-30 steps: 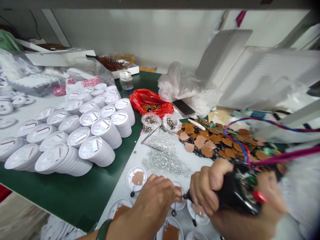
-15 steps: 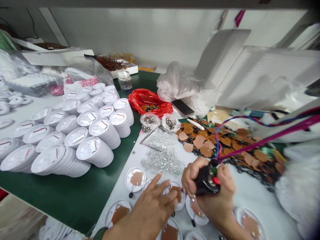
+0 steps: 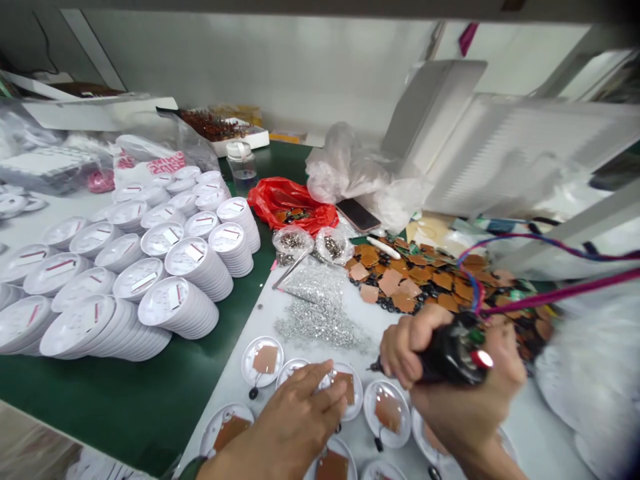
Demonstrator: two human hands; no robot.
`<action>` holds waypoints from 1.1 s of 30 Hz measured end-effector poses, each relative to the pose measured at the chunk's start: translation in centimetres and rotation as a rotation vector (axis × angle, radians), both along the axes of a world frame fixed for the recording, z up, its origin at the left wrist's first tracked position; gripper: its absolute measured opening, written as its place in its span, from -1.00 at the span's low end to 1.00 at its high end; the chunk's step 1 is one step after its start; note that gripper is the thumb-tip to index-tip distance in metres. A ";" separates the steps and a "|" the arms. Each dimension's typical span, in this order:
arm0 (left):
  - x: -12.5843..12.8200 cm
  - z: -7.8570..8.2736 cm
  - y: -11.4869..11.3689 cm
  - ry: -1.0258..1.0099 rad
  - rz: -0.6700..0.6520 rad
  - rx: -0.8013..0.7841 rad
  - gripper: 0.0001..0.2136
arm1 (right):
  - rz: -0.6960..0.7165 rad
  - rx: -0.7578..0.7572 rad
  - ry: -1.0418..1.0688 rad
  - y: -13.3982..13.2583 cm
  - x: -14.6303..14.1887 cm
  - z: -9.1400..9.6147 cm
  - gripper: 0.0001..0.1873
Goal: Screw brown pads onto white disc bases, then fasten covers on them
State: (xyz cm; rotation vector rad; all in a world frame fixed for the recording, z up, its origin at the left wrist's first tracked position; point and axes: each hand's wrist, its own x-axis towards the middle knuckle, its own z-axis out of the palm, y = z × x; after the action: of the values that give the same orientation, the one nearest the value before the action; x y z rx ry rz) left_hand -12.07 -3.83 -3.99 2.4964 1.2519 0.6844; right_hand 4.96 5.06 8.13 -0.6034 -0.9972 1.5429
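My right hand [image 3: 440, 373] is wrapped round a black electric screwdriver [image 3: 453, 350] with a red button; red and blue cables [image 3: 550, 293] run off to the right. Its tip points left, just above a white round disc [image 3: 350, 390] that carries a brown square board. My left hand [image 3: 295, 417] lies flat with its fingers stretched out on that disc and the one beside it [image 3: 287, 370]. More white discs with brown boards [image 3: 263, 360] lie around both hands on a white mat.
Stacks of white round covers [image 3: 185, 303] fill the green table on the left. A heap of small silver screws [image 3: 320, 320] lies ahead, with brown boards [image 3: 410, 273], a red bag [image 3: 290, 203], a phone [image 3: 357, 215] and white panels [image 3: 500, 147] behind.
My right hand lifted the screwdriver upright and then tipped it back down, shifting a little right. My left hand went from a pinch to flat fingers on the discs.
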 end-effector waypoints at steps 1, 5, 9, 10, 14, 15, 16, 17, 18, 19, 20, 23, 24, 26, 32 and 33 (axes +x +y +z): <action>-0.1 0.3 0.1 0.018 -0.005 0.016 -0.71 | -0.026 -0.001 -0.008 0.3 0.3 0.1 -0.41; -0.9 1.7 0.3 0.107 -0.063 0.129 -0.73 | -0.063 -0.016 -0.045 1.0 0.7 -1.4 -0.44; -1.4 2.9 0.8 0.041 -0.073 0.155 -0.79 | -0.069 -0.001 -0.088 0.7 0.9 -1.8 -0.42; -1.4 3.3 0.9 -0.003 -0.055 0.112 -0.79 | -0.067 0.003 -0.091 0.5 1.0 -1.5 -0.43; -0.5 5.0 1.9 -0.162 0.071 -0.095 -0.75 | -0.048 0.017 -0.032 -0.2 1.4 0.8 -0.41; -0.2 5.3 2.2 -0.191 0.085 -0.123 -0.77 | -0.043 0.010 -0.009 -0.4 1.3 1.2 -0.40; 0.2 5.5 2.6 -0.215 0.088 -0.143 -0.78 | -0.039 0.001 0.014 -0.6 1.3 1.6 -0.40; 0.6 5.7 2.9 -0.237 0.083 -0.154 -0.78 | -0.036 -0.013 0.038 -0.7 1.2 1.9 -0.40; 0.9 5.7 3.2 -0.263 0.072 -0.154 -0.80 | -0.030 -0.030 0.058 -0.8 1.1 2.1 -0.40; 1.1 5.6 3.4 -0.288 0.058 -0.146 -0.84 | -0.027 -0.043 0.076 -0.9 1.0 2.3 -0.39; 1.3 5.4 3.6 -0.309 0.044 -0.139 -0.89 | -0.025 -0.048 0.090 -1.0 0.9 2.3 -0.39; 1.2 5.1 3.7 -0.343 0.016 -0.115 -0.88 | -0.012 -0.063 0.108 -1.1 0.8 2.4 -0.38; 1.1 5.1 3.6 -0.341 0.013 -0.110 -0.86 | -0.005 -0.067 0.109 -1.2 0.7 2.4 -0.38; 0.9 5.2 3.4 -0.333 0.010 -0.106 -0.84 | 0.014 -0.075 0.114 -1.4 0.7 2.5 -0.40; 0.6 5.5 2.5 -0.301 -0.019 -0.165 -0.82 | 0.078 -0.081 0.115 -2.0 0.4 2.6 -0.38; 0.5 5.4 2.3 -0.289 -0.020 -0.172 -0.82 | 0.084 -0.074 0.114 -2.0 0.4 2.6 -0.39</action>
State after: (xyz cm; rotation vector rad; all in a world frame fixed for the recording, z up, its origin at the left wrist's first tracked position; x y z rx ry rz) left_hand -11.60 -1.53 1.43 2.1771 1.1270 0.8582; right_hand 5.32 3.06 10.68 -0.5248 -0.8920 1.6757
